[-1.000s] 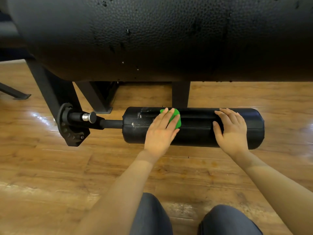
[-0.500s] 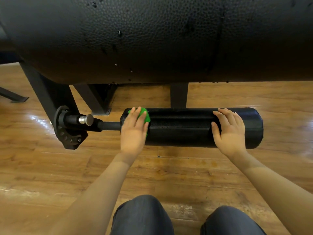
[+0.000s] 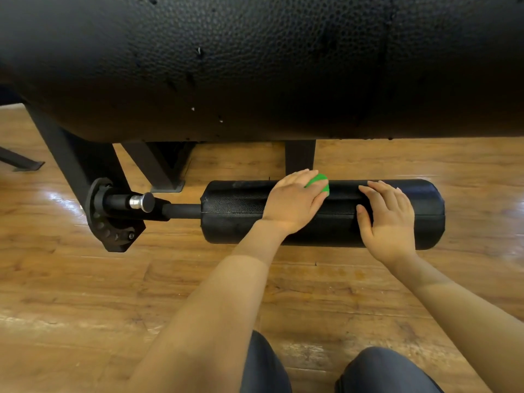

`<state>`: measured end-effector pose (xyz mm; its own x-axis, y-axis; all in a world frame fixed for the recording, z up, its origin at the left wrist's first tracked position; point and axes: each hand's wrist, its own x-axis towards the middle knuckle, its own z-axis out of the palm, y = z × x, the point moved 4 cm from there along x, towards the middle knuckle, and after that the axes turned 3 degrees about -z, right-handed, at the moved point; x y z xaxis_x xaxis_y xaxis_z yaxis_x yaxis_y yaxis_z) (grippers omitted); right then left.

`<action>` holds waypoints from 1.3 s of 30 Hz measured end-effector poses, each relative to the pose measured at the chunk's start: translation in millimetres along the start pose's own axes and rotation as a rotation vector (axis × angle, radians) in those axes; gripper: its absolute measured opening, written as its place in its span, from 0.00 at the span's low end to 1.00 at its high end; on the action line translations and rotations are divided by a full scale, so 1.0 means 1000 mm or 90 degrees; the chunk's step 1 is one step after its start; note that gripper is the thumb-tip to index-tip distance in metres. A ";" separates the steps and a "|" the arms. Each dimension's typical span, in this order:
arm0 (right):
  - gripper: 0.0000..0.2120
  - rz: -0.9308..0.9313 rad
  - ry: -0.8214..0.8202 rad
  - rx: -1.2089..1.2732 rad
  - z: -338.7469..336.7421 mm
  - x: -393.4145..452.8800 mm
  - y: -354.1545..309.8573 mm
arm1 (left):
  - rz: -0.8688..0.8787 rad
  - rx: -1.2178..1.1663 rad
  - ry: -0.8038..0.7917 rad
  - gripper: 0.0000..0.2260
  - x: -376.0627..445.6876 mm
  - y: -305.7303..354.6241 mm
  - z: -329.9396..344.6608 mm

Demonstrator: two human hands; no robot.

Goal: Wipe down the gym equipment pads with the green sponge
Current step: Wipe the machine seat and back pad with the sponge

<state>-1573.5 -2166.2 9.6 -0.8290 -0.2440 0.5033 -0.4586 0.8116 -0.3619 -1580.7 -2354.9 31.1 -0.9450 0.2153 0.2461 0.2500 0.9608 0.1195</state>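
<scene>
A black cylindrical roller pad [image 3: 235, 211] lies low and horizontal over the wooden floor. My left hand [image 3: 295, 202] lies on the middle of its top, fingers curved over the green sponge [image 3: 319, 182] and holding it against the pad. Only the sponge's far right part shows past my fingertips. My right hand [image 3: 388, 219] rests flat on the roller just to the right, fingers spread and relaxed, holding nothing. A gap of bare pad separates the two hands.
A large black textured pad [image 3: 255, 66] fills the upper view above the roller. At left, a black bar joins the roller to an adjustment bracket [image 3: 113, 219] with a silver pin [image 3: 141, 202]. Black frame legs [image 3: 300, 157] stand behind. My knees [image 3: 263, 364] are at the bottom.
My left hand slid the sponge to the roller's left end, then back right to the middle, close to my right hand. The right hand stayed on the roller.
</scene>
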 end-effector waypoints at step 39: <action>0.22 -0.003 -0.015 -0.007 0.000 -0.002 -0.002 | -0.220 0.037 0.109 0.23 -0.116 -0.116 -0.014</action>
<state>-1570.9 -2166.8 9.2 -0.8343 -0.2593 0.4865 -0.4584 0.8166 -0.3508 -1497.1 -2493.7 2.6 -0.9215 -0.1502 0.3582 -0.0941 0.9811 0.1692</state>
